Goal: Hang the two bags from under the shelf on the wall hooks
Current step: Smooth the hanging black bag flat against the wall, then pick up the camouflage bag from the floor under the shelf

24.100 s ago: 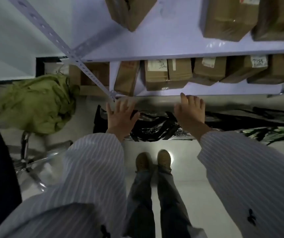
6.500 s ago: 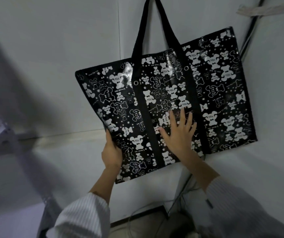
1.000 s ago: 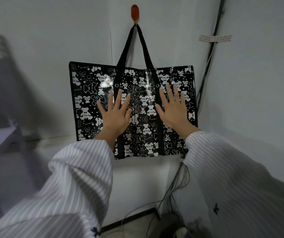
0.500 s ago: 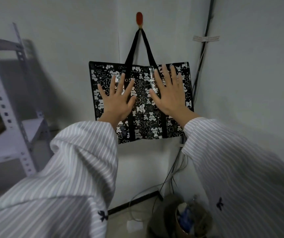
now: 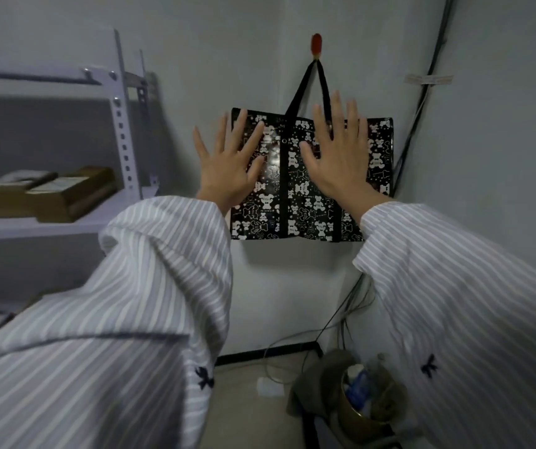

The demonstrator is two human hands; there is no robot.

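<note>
Hanging by its black straps from a red wall hook (image 5: 316, 44) in the corner, the black bear-print bag (image 5: 296, 192) is lying flat against the wall. Left hand (image 5: 228, 166) and right hand (image 5: 341, 157) are spreading wide in front of it, gripping nothing (contact unclear). A bin (image 5: 362, 413) below is holding trash. Cardboard boxes (image 5: 49, 192) are sitting on the shelf (image 5: 33, 226), left.
</note>
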